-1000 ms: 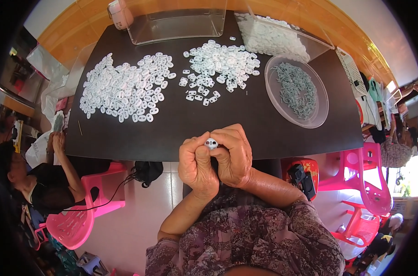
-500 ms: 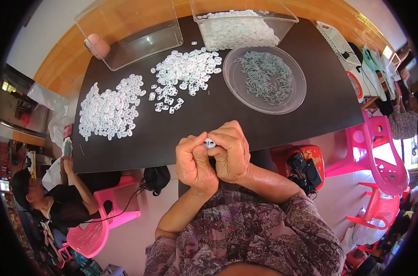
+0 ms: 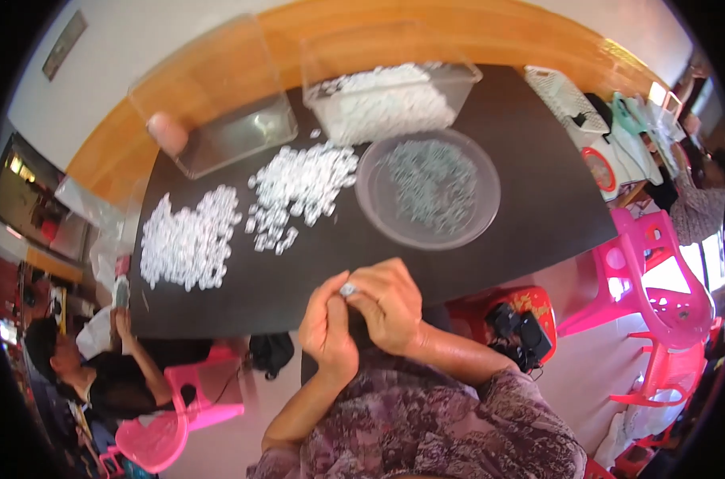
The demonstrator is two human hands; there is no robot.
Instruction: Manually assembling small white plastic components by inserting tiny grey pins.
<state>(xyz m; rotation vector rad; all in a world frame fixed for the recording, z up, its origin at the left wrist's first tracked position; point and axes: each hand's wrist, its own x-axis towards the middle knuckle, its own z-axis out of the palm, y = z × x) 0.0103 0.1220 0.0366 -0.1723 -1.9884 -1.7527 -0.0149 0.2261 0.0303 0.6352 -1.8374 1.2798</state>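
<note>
Just over the table's front edge, my left hand (image 3: 328,327) and my right hand (image 3: 389,307) meet at the fingertips. Both pinch one small white oval plastic piece (image 3: 347,290); blur hides its detail, and I cannot tell whether anything else is in the fingers. Beyond them lie two piles of similar white pieces, a left pile (image 3: 191,243) and a middle pile (image 3: 303,180). To the right of these stands a round translucent dish (image 3: 492,211), with many short, thin grey screw-like pieces (image 3: 430,180) in it.
A clear bin (image 3: 468,77) full of white pieces (image 3: 390,104) stands at the back of the dark table (image 3: 538,176). Left of it is another clear bin (image 3: 287,128). A person (image 3: 123,375) sits at the left; pink chairs (image 3: 642,271) and a red stool (image 3: 538,307) are at the right.
The view has tilted upward, so table and hands appear lower and slightly further left. Both hands keep their pinch on the white piece, whose two-holed face showed clearly before and is blurred now.
</note>
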